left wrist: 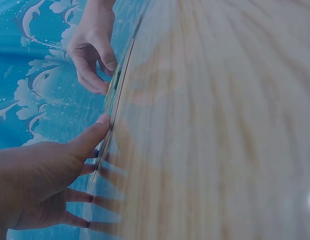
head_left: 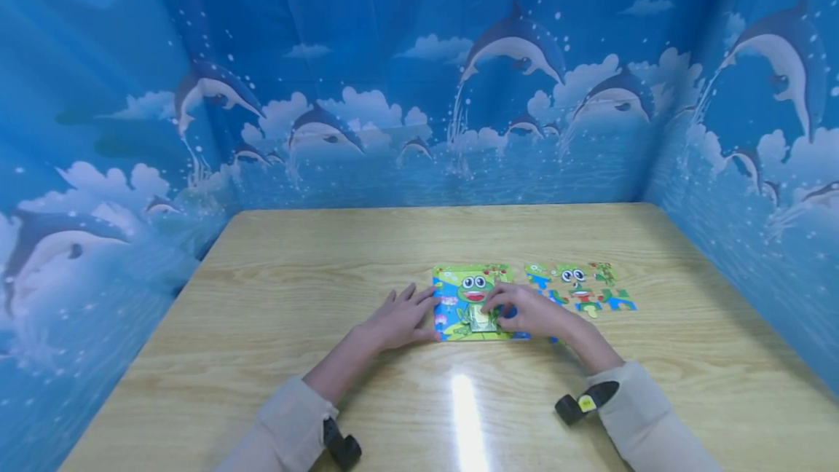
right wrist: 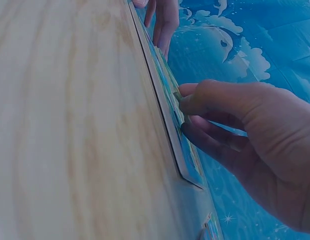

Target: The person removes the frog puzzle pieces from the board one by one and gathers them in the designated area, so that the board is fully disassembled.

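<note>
A flat frog jigsaw board (head_left: 452, 330) lies on the table, its picture showing a green frog with a red mouth. At its left edge rests my left hand (head_left: 401, 317), fingers spread and fairly straight, with the thumb tip by the near corner. In the left wrist view, that thumb (left wrist: 92, 135) touches the board's edge. My right hand (head_left: 532, 309) is over the right part of the board and pinches a jigsaw piece (head_left: 483, 317) at the frog's belly. Seen from the right wrist, the piece (right wrist: 177, 96) stands tilted between thumb and fingers, close over the board.
Right of the board lie several loose jigsaw pieces (head_left: 616, 301), some with the frog's eyes and mouth. The wooden table (head_left: 314, 253) ends against a blue dolphin-print curtain (head_left: 367, 130) at the back and sides. A light reflection shows near the front.
</note>
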The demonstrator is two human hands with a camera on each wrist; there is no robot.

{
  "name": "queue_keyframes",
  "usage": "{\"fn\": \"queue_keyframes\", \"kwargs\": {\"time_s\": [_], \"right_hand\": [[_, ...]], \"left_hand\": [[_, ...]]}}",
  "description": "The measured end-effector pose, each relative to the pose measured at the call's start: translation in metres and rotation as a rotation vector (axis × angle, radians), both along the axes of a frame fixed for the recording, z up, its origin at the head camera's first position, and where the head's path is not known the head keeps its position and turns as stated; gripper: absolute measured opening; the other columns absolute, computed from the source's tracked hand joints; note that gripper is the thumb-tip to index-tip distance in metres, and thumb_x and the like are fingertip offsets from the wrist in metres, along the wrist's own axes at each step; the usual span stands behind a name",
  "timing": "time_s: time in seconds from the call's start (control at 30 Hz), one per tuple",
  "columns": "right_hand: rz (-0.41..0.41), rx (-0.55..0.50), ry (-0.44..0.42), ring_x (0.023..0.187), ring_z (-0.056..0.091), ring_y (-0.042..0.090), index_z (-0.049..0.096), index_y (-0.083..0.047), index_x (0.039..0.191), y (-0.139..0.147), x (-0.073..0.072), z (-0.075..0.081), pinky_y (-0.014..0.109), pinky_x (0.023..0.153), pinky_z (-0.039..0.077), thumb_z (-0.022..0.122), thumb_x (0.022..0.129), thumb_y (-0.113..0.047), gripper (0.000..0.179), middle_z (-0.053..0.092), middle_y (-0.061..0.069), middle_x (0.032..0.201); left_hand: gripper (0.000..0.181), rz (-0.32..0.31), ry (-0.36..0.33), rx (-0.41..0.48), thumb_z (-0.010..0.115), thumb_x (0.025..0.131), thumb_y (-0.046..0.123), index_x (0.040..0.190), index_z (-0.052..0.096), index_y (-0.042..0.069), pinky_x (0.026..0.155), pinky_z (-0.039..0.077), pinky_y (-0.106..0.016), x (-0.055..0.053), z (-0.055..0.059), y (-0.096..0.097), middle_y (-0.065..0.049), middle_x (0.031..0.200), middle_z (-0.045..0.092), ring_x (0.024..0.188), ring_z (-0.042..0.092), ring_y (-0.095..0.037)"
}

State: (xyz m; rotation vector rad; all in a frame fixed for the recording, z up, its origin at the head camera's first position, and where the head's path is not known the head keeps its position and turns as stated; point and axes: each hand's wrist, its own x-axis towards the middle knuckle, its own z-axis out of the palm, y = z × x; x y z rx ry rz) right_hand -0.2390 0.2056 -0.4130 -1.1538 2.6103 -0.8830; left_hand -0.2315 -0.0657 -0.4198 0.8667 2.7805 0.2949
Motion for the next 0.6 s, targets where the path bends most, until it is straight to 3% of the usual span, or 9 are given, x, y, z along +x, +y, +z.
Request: {"fn": "queue_keyframes", "kwargs": {"time_s": [0.33, 0.6], "right_hand": [[-0.043, -0.056, -0.006, 0.088, 0.057, 0.016, 0.066, -0.004, 0.108, 0.006, 0.003, 0.003, 0.027, 0.069, 0.051, 0.058, 0.080, 0.004, 0.030, 0.055, 0.010, 0.114], [-0.107, -0.077, -0.015, 0.089, 0.060, 0.022, 0.066, -0.004, 0.107, 0.032, 0.009, 0.011, 0.031, 0.071, 0.052, 0.059, 0.080, 0.006, 0.029, 0.054, 0.013, 0.114]], "left_hand": [[0.073, -0.013, -0.006, 0.010, 0.051, 0.086, 0.057, 0.144, 0.031, 0.018, 0.106, 0.011, -0.055, 0.001, 0.002, 0.000, -0.004, 0.150, 0.019, 0.134, 0.014, -0.036], [0.073, -0.046, 0.006, 0.040, 0.052, 0.086, 0.054, 0.144, 0.032, 0.014, 0.105, 0.012, -0.057, 0.001, 0.001, -0.003, -0.007, 0.150, 0.020, 0.133, 0.015, -0.039]]}}
